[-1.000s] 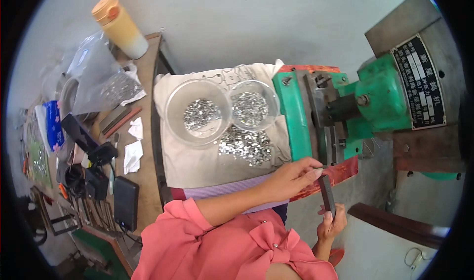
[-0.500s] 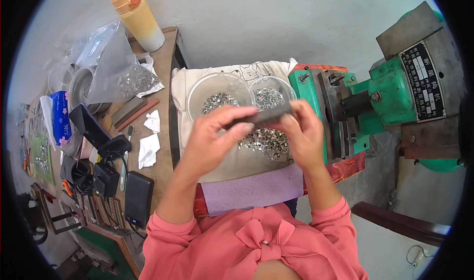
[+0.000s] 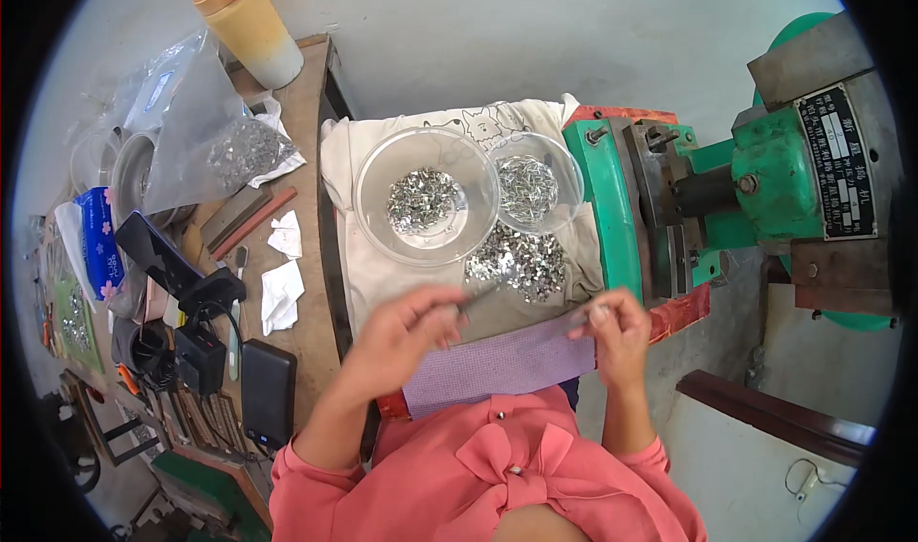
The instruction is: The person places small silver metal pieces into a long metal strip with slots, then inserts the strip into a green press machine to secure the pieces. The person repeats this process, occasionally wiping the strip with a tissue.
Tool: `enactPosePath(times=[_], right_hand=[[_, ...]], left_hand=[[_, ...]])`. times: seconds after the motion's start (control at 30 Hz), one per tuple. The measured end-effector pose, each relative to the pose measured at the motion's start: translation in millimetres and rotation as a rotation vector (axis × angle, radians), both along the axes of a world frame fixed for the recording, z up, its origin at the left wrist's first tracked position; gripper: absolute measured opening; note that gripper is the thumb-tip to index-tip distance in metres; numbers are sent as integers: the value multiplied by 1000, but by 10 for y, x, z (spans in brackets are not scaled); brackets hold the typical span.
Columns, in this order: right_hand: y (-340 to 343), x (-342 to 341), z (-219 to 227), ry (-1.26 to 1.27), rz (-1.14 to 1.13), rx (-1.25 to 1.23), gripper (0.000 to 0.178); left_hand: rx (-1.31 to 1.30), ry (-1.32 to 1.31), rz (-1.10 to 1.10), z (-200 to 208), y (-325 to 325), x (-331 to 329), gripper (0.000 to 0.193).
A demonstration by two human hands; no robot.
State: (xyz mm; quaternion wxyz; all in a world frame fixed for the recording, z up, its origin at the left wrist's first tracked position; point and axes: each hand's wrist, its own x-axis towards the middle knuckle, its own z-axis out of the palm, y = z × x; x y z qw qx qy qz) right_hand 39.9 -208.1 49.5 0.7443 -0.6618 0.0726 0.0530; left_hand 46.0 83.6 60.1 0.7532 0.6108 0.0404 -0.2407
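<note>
Over the near edge of the cloth, my left hand (image 3: 406, 336) is closed around a slim dark thing (image 3: 480, 297); its pointed end shows past the fingers, but its kind is unclear. My right hand (image 3: 617, 327) is at the right end of the purple mat (image 3: 497, 360), thumb and fingers pinched. What they pinch, if anything, is too small to make out. Just beyond the hands lies a loose heap of small shiny metal pieces (image 3: 521, 263). Behind it stand a large clear round tub (image 3: 368, 212) with similar pieces and a smaller clear tub (image 3: 571, 174) of thin metal bits.
A green press (image 3: 779, 174) with a steel die (image 3: 660, 207) stands close on the right. At left, a wooden table (image 3: 320, 112) carries a yellow bottle (image 3: 251, 31), a plastic bag of metal bits (image 3: 244, 150), a phone (image 3: 158, 255), a black power bank (image 3: 268, 392) and white tissues (image 3: 280, 295).
Both hands held a dark bar between them above the tubs. Now they are lower and apart; only a slim dark end shows at my left hand, and the tubs and heap are uncovered.
</note>
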Motion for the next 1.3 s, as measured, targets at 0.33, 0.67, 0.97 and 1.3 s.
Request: enactPosePath(times=[0.33, 0.67, 0.97, 1.3], right_hand=[[-229, -463, -519, 264, -267, -227, 21], [-165, -521, -382, 112, -229, -559, 20], [1006, -27, 64, -184, 442, -488, 7], [2338, 557, 11, -517, 785, -552, 25]], left_hand=[[437, -77, -255, -513, -448, -508, 23], [917, -424, -103, -426, -297, -691, 38], [949, -500, -134, -496, -174, -702, 38], [901, -540, -107, -796, -164, -785, 42]])
